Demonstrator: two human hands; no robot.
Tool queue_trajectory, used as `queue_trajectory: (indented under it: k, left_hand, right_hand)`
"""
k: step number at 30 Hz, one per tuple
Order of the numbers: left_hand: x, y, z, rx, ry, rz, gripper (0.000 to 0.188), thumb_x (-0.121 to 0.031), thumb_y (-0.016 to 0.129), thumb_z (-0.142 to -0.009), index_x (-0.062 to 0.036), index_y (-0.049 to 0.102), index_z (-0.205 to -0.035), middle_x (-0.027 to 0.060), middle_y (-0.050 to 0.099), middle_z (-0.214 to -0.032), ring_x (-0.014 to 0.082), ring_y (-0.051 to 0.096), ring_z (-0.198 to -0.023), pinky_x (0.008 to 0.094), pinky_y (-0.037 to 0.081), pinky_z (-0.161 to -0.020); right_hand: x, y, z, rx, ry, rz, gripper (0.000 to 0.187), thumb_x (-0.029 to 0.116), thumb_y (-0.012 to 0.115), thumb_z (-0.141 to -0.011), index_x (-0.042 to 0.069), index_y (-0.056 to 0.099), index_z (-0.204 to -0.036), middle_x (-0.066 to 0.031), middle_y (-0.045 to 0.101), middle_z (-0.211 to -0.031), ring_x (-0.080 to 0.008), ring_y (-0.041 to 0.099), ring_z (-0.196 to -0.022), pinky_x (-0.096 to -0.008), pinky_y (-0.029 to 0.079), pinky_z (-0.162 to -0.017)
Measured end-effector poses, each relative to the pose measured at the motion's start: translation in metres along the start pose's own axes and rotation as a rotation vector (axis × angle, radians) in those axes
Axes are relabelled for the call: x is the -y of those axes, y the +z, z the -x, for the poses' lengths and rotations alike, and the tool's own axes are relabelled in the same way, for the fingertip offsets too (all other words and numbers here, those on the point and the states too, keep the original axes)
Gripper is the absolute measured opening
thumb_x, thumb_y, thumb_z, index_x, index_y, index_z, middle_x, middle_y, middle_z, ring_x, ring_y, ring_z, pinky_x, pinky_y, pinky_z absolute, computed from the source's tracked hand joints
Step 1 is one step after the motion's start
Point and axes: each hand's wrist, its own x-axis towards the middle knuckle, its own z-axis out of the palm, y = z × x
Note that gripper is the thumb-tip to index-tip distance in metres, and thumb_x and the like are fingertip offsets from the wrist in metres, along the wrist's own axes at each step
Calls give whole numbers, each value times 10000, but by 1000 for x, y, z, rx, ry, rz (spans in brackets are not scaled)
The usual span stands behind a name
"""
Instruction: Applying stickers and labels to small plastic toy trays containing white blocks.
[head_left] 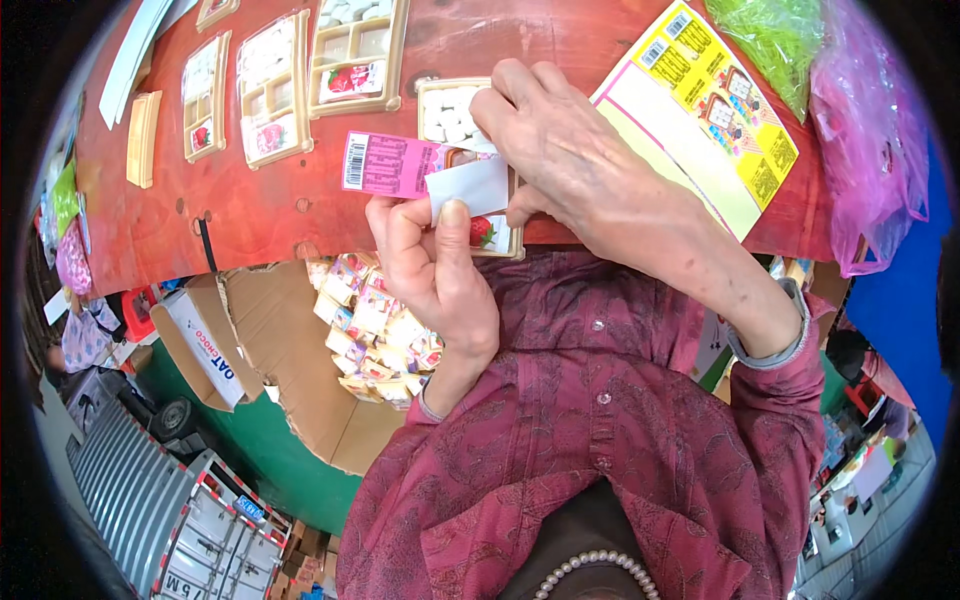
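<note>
Between the thumb and fingers of my left hand [440, 265] is a pink printed label [390, 165], part of it folded over to show a white face [470, 187]. It lies across a small cream compartment tray [428, 98] at the table's near edge. White pellet-like pieces [458, 115] fill the tray's far end, and a strawberry picture [482, 232] shows at its near end. My right hand [560, 150] arches over the tray's right side with bent fingers, thumb against the right edge. Its fingertips are partly hidden by the hand itself.
Several similar trays [270, 90] stand on the red table [330, 210] at the far left. A yellow-and-pink printed sheet [700, 110] lies right, beside green [775, 45] and pink plastic bags [870, 130]. Below the edge, an open carton [280, 340] holds several small packs [375, 330].
</note>
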Motion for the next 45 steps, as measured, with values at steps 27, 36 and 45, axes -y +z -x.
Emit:
queue_trajectory:
  k: [27, 36, 45]
  left_hand:
    - [6, -22, -15, -43, -249, 428, 19, 18, 530, -881, 31, 524, -893, 38, 486, -979, 95, 511, -857, 255, 432, -807]
    - [-5, -16, -15, -57, 74, 177, 223, 112, 631, -773, 41, 546, -966, 194, 560, -1098, 260, 592, -1009, 341, 502, -862]
    - [-7, -35, -23, -24, -295, 531, 231, 65, 623, -789, 21, 547, -1003, 188, 591, -1084, 256, 593, -1017, 357, 478, -907]
  right_hand:
    - [2, 2, -6, 43, 60, 97, 596, 87, 817, -518, 27, 466, -996, -119, 434, -1007, -316, 452, -978, -404, 384, -806]
    - [1, 1, -7, 58, 59, 104, 578, 78, 813, -520, 28, 464, -978, -120, 438, -1008, -317, 453, -977, -403, 386, -807]
    - [6, 2, -8, 41, 52, 72, 592, 58, 814, -514, 27, 465, -992, -116, 441, -1021, -307, 457, -975, -397, 392, -822]
